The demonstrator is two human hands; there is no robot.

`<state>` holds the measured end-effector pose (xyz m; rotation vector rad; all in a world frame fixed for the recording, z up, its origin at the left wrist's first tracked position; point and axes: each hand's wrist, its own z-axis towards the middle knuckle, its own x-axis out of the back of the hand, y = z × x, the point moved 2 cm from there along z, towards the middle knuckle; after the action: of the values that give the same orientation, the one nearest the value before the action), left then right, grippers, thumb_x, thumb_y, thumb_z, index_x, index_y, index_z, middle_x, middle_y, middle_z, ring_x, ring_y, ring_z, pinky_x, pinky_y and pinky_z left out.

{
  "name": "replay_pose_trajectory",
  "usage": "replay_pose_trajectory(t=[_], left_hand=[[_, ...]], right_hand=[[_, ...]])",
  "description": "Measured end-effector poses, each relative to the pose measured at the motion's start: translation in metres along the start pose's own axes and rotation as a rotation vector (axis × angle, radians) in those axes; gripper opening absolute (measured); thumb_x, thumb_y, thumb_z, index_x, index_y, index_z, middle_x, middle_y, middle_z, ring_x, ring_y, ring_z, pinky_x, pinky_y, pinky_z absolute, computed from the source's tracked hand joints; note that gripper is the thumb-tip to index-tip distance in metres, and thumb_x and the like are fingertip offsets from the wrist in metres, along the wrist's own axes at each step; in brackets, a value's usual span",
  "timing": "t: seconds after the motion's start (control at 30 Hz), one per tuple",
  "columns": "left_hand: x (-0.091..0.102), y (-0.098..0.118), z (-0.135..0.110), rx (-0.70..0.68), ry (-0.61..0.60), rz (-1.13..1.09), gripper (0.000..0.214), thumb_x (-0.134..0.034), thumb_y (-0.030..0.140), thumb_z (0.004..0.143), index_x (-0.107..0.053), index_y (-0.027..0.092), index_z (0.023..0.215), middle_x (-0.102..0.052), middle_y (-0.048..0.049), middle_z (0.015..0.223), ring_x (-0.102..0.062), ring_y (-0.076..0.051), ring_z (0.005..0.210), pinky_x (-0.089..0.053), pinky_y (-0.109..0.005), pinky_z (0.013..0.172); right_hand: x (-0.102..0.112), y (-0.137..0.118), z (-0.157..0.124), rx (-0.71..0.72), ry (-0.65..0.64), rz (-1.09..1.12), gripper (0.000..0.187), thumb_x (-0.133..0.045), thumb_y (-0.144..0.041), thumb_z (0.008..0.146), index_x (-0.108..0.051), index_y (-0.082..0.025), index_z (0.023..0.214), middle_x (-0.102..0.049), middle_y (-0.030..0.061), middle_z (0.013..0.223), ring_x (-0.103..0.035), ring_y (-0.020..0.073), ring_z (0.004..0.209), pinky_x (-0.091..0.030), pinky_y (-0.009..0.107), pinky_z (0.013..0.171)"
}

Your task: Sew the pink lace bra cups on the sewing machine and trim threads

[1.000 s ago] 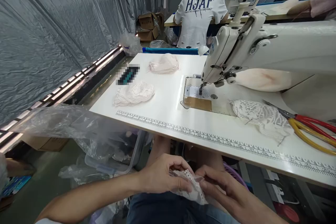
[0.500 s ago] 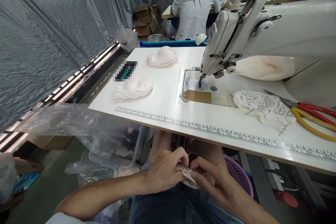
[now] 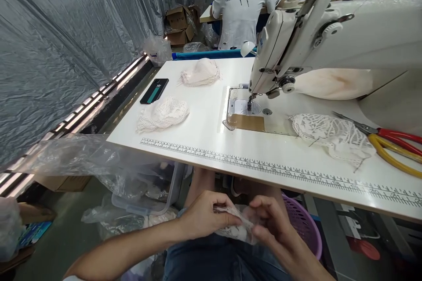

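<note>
Over my lap, below the table edge, a piece of white lace fabric (image 3: 234,231) is stretched between my hands. My left hand (image 3: 207,217) pinches its upper left part between thumb and curled fingers. At its right edge, my right hand (image 3: 275,224) grips with thumb and fingertips, which are slightly blurred. On the table above lie one white lace piece (image 3: 163,115) at the left, a pale pink lace-edged stack (image 3: 201,72) behind it, and another white lace piece (image 3: 329,136) at the right.
The sewing machine (image 3: 280,52) stands on the white table (image 3: 204,125), whose front edge bears a ruler. Red-and-yellow-handled scissors (image 3: 379,134) lie at the right, a phone (image 3: 154,91) at the left. A purple basket (image 3: 305,224) and clear plastic bin (image 3: 171,193) are below. A person (image 3: 245,9) sits ahead.
The lace between my hands is spread wider and shows more of its surface. My right hand has shifted slightly right, its fingers lifted and more apart. The view has moved a little.
</note>
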<state>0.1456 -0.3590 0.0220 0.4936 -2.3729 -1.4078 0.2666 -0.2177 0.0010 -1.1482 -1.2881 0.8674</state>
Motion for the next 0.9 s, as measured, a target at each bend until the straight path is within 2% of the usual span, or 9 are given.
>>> replay_pose_trajectory(t=[0.1,0.2,0.33,0.47,0.6,0.77,0.9], left_hand=[[-0.002,-0.002,0.002,0.027,-0.011,-0.146,0.028,-0.075,0.035,0.065,-0.063,0.011,0.072,-0.058,0.0009,0.066,-0.051,-0.010,0.062,-0.037,-0.019,0.058],[-0.003,-0.004,0.003,0.044,-0.058,-0.190,0.033,-0.078,0.036,0.062,-0.062,0.010,0.075,-0.057,0.0003,0.066,-0.048,-0.009,0.061,-0.036,-0.019,0.057],[-0.001,-0.006,0.003,0.030,-0.191,-0.233,0.045,-0.075,0.046,0.064,-0.062,0.010,0.088,-0.058,-0.0013,0.073,-0.048,-0.009,0.064,-0.035,-0.019,0.059],[0.000,-0.008,0.007,0.133,-0.213,-0.298,0.047,-0.071,0.053,0.066,-0.063,0.010,0.085,-0.057,-0.0015,0.073,-0.048,-0.008,0.065,-0.036,-0.020,0.061],[0.000,-0.008,0.009,0.195,-0.205,-0.244,0.035,-0.073,0.042,0.066,-0.063,0.010,0.078,-0.057,-0.0005,0.070,-0.047,-0.008,0.061,-0.034,-0.019,0.056],[0.001,-0.004,0.007,0.081,-0.248,-0.124,0.019,-0.064,0.025,0.075,-0.064,0.010,0.085,-0.059,-0.0018,0.075,-0.050,-0.009,0.067,-0.038,-0.019,0.061],[0.002,-0.004,0.006,0.061,-0.201,-0.038,0.013,-0.058,0.020,0.078,-0.063,0.009,0.079,-0.057,-0.0007,0.068,-0.047,-0.007,0.060,-0.035,-0.017,0.055]], right_hand=[[-0.002,0.001,-0.002,0.055,-0.009,-0.056,0.018,-0.052,-0.035,0.089,-0.046,-0.027,0.104,-0.056,0.0003,0.089,-0.058,0.0144,0.078,-0.048,0.022,0.067],[0.000,0.002,0.000,0.026,-0.105,-0.123,0.008,-0.052,-0.032,0.090,-0.053,-0.028,0.097,-0.059,-0.0019,0.085,-0.058,0.0132,0.076,-0.046,0.020,0.067],[0.004,0.001,0.005,0.024,-0.160,-0.077,0.006,-0.052,-0.030,0.091,-0.056,-0.027,0.094,-0.060,-0.0022,0.086,-0.057,0.0133,0.079,-0.043,0.021,0.069],[0.007,-0.002,0.010,0.062,-0.225,-0.023,0.011,-0.050,-0.029,0.092,-0.061,-0.026,0.089,-0.061,-0.0008,0.081,-0.057,0.0140,0.076,-0.042,0.023,0.067],[0.008,-0.004,0.012,0.012,-0.277,-0.025,0.014,-0.051,-0.030,0.092,-0.061,-0.025,0.084,-0.060,-0.0004,0.078,-0.057,0.0139,0.074,-0.040,0.023,0.065],[0.007,-0.004,0.012,0.016,-0.305,-0.019,0.016,-0.049,-0.031,0.093,-0.059,-0.024,0.083,-0.058,-0.0002,0.079,-0.057,0.0134,0.073,-0.039,0.023,0.064],[0.006,-0.005,0.011,0.060,-0.342,-0.024,0.015,-0.048,-0.029,0.094,-0.058,-0.024,0.084,-0.059,0.0008,0.083,-0.057,0.0141,0.078,-0.040,0.024,0.067]])
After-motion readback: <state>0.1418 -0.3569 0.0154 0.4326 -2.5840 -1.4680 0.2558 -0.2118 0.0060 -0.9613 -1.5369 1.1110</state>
